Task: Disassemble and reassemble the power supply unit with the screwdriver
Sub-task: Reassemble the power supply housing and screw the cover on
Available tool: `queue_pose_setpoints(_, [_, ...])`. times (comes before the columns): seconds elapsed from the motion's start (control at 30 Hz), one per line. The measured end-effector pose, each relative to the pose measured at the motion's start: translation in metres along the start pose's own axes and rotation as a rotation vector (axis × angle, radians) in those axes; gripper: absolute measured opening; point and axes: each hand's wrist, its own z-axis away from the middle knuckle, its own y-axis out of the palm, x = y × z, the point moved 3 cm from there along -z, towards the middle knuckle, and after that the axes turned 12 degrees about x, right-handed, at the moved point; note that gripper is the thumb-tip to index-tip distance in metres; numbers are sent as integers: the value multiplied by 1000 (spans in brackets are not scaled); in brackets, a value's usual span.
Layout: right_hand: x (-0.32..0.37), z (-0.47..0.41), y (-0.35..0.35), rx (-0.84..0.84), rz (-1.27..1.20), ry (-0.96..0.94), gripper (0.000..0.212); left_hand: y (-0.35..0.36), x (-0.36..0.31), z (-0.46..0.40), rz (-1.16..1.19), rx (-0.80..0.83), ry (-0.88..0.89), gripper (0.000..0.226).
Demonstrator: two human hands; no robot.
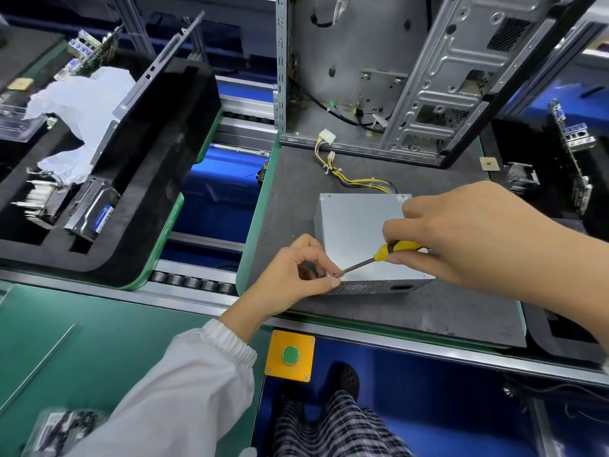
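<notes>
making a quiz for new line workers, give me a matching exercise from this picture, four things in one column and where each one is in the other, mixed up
Things:
1. screwdriver
2. power supply unit
3. green button
4. computer case

Places:
A. on the yellow plate at the bench's front edge
B. standing upright at the back of the grey mat
C. gripped in the right hand, tip at the unit's near left corner
D. lying on the grey mat, steadied at its corner by the left hand

Pairs: 1-C, 2-D, 3-A, 4-B

PSU (359,225) on mat (296,192), open PC case (379,77) behind, foam tray (158,179) to left.
</notes>
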Motion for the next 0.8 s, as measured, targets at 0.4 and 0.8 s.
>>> queue_pose_setpoints(0.4, [5,-4,-11,75,93,-27,42,-1,-2,-1,-21,13,-4,16])
queue_pose_setpoints(0.8, [19,-15,-36,164,195,-24,12,-1,-3,-1,-34,19,9,19])
